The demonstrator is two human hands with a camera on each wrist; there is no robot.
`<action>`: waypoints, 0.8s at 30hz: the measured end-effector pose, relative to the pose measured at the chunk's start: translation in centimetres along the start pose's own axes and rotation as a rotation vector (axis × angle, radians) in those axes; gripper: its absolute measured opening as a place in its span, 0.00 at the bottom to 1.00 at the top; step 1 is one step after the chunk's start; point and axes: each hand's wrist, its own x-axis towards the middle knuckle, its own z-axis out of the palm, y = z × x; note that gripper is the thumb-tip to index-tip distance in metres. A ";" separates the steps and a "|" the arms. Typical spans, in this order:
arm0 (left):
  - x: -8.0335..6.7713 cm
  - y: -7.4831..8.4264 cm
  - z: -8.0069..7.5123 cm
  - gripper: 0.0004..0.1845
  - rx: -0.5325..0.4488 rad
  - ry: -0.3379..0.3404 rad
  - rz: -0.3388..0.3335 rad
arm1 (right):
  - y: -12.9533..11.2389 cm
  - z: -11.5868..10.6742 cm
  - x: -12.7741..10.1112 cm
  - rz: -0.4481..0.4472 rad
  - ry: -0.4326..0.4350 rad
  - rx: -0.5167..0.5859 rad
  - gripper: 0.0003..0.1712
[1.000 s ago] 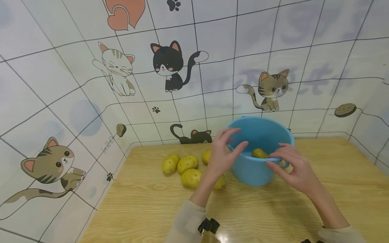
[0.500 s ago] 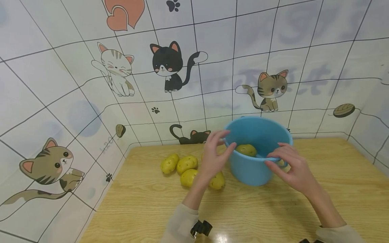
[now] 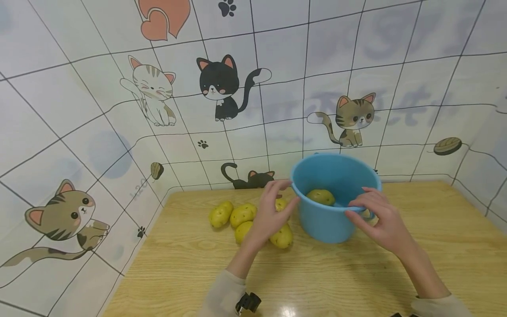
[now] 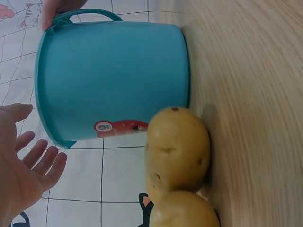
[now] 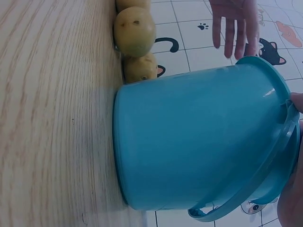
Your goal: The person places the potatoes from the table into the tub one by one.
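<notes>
A blue plastic bucket [image 3: 328,226] stands upright on the wooden table, one potato [image 3: 320,197] visible inside it. My right hand [image 3: 382,222] pinches the bucket's front right rim between thumb and fingers. To the left of the bucket, my left hand [image 3: 268,218] is held in the air with spread fingers and nothing in them. In the left wrist view the fingers of the left hand [image 4: 28,172] show apart from the rim. Below this hand, several yellow potatoes [image 3: 282,237] lie on the table, some partly hidden by the hand and forearm.
More potatoes [image 3: 221,214] lie farther left in the same group. The bucket's handle [image 5: 248,187] hangs down along its side in the right wrist view. A wall [image 3: 277,110] covered in cat drawings closes off the back of the wooden table [image 3: 170,273].
My left hand has moved left and slightly down, away from the bucket's rim. The potato inside has shifted left, and the right hand stays on the rim.
</notes>
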 end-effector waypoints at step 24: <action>-3.4 -4.1 -4.4 0.23 0.140 -0.019 -0.012 | 0.1 0.1 -0.3 0.016 0.001 -0.001 0.25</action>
